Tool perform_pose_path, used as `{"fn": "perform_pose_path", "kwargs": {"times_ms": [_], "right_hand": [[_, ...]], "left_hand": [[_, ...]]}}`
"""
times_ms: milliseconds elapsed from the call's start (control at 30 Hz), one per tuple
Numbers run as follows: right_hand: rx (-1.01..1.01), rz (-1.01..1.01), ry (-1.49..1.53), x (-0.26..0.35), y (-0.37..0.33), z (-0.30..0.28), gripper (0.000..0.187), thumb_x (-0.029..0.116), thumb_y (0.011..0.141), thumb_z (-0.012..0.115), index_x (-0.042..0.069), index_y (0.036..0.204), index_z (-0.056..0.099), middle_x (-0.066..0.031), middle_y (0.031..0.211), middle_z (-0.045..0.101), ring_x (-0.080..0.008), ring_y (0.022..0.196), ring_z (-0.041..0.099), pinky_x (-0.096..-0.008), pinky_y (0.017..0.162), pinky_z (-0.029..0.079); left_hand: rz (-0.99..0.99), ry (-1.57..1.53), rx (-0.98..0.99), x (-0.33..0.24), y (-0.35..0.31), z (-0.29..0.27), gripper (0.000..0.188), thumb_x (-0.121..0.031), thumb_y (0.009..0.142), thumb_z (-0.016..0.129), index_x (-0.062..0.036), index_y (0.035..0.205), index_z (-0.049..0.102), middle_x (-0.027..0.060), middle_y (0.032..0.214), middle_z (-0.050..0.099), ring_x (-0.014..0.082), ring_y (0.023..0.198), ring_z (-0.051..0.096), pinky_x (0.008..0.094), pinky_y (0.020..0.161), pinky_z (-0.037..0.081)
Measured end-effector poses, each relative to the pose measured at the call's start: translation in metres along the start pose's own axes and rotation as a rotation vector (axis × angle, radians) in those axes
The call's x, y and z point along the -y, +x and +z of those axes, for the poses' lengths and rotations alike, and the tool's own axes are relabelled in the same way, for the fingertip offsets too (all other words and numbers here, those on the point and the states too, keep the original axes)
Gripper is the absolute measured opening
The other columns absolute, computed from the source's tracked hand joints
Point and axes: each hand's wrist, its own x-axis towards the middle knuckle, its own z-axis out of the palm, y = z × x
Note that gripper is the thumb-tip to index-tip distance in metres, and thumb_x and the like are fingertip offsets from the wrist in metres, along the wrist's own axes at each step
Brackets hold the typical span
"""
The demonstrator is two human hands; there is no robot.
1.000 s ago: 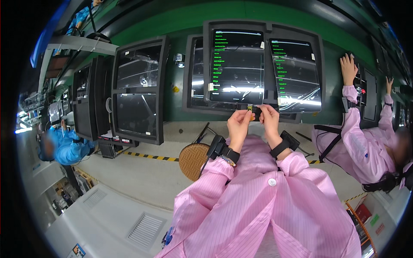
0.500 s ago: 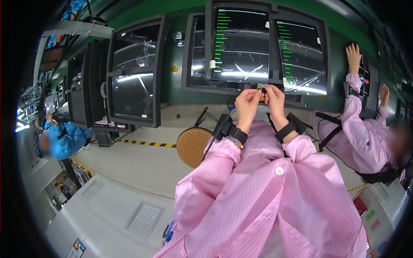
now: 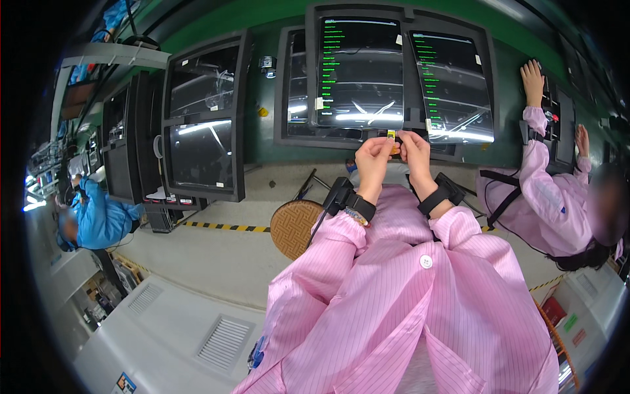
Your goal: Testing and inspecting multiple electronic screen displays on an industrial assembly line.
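My left hand (image 3: 372, 161) is closed in a pinch on a small yellow-and-black piece (image 3: 391, 134), whose exact kind is too small to make out. Close beside it, my right hand (image 3: 416, 153) has its thumb and fingers pressed together at the piece's edge; whatever lies between them is hidden. Both hands are at the near edge of a black tray. Just beyond them lie two dark tablet-like screens, a left screen (image 3: 360, 75) and a right screen (image 3: 453, 85), each lit with a column of green text lines.
More dark screens (image 3: 201, 148) lie in a black tray (image 3: 240, 131) to the left. A small yellow object (image 3: 263, 112) and a metallic item (image 3: 267, 64) rest on the green bench (image 3: 262, 141). A round woven stool (image 3: 295, 228) stands below. Co-workers in pink (image 3: 558, 197) and blue (image 3: 102, 213) flank me.
The view has shifted slightly, so the screens appear a little further left. My hands stay together at the yellow piece, which shows more clearly between the fingertips.
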Motion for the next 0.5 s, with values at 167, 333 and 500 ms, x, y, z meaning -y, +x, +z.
{"fn": "perform_pose_path", "kwargs": {"times_ms": [167, 333, 500], "right_hand": [[0.015, -0.002, 0.001, -0.003, 0.001, 0.000, 0.017, 0.017, 0.085, 0.060, 0.001, 0.087, 0.064, 0.0042, 0.057, 0.049, -0.0019, 0.046, 0.040, -0.0182, 0.042, 0.029], [0.014, -0.014, -0.053, 0.000, 0.001, 0.000, 0.017, 0.017, 0.086, 0.059, 0.001, 0.087, 0.064, 0.0047, 0.055, 0.047, -0.0020, 0.046, 0.039, -0.0188, 0.042, 0.028], [0.025, -0.032, -0.048, -0.005, 0.004, -0.003, 0.017, 0.018, 0.085, 0.058, 0.002, 0.087, 0.065, 0.0047, 0.055, 0.047, -0.0026, 0.045, 0.039, -0.0192, 0.041, 0.028]], "left_hand": [[0.069, 0.056, -0.024, 0.002, 0.009, 0.003, 0.015, -0.010, 0.085, 0.062, 0.0020, 0.094, 0.059, 0.0105, 0.086, 0.068, 0.0126, 0.076, 0.065, 0.0213, 0.063, 0.046], [0.413, 0.662, -0.102, -0.024, 0.002, 0.002, 0.016, -0.010, 0.081, 0.065, 0.0027, 0.089, 0.060, 0.0114, 0.082, 0.067, 0.0172, 0.075, 0.065, 0.0269, 0.067, 0.049], [1.041, 1.113, 0.135, -0.052, 0.006, -0.014, 0.032, -0.007, 0.074, 0.066, -0.0015, 0.105, 0.061, 0.0136, 0.111, 0.060, 0.0273, 0.108, 0.055, 0.0386, 0.089, 0.044]]}}
